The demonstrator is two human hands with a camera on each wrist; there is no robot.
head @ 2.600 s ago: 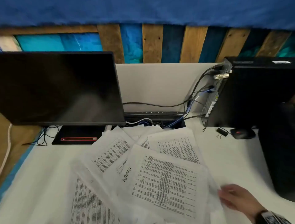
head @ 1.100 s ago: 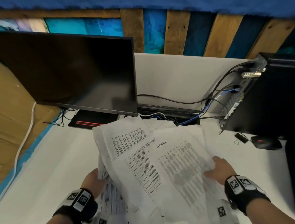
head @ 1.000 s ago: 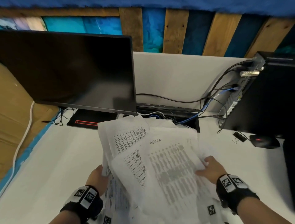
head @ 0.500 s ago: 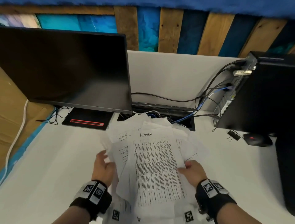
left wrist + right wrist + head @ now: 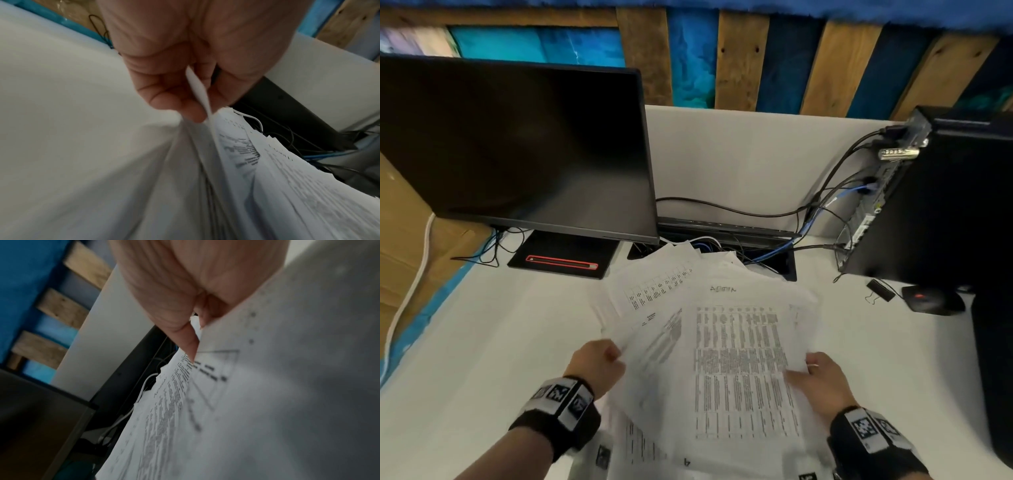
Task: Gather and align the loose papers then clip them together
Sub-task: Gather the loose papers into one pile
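Observation:
A fanned bundle of printed white papers (image 5: 736, 363) is held between both hands over the white desk (image 5: 482, 342). The top sheet carries a table and a handwritten word at its head. My left hand (image 5: 599, 359) pinches the bundle's left edge, thumb and fingers curled on the sheets (image 5: 207, 116). On the right edge my right hand (image 5: 815, 377) grips the papers (image 5: 226, 386), thumb on top. The sheets' edges stand uneven, with corners sticking out at the far end. A black binder clip (image 5: 880, 290) lies on the desk at the right, apart from both hands.
A dark monitor (image 5: 517, 147) stands at the back left on its base (image 5: 561, 262). A black computer tower (image 5: 941, 205) with cables (image 5: 818, 212) stands at the right, a black mouse (image 5: 931, 299) before it. A cable opening (image 5: 767, 260) sits behind the papers.
The scattered sheets have been drawn together from a wide spread into one narrower bundle. Both hands have closed in on its sides and lifted it toward me.

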